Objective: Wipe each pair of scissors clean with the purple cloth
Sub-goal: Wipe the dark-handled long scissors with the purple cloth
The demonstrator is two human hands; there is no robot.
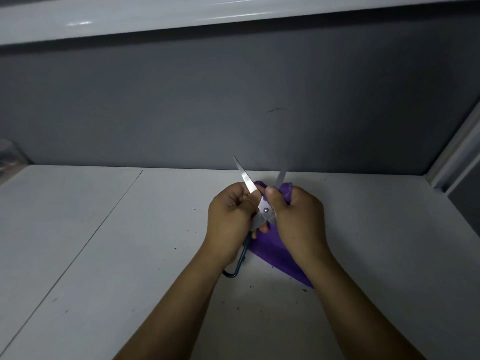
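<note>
A pair of steel scissors (265, 210) with dark handles is held above the white table, its blades spread apart and pointing away from me. My left hand (230, 216) grips the scissors near the pivot and the left blade. My right hand (298, 216) holds the purple cloth (270, 252) bunched around the base of the right blade, which looks blurred. The cloth hangs down under my right wrist to the table. One dark handle loop (235, 270) shows below my left wrist.
The white table (104, 242) has a seam running diagonally on the left and small dark specks scattered near the cloth. A grey wall (233, 100) rises behind it. A clear container (10, 157) sits at the far left edge.
</note>
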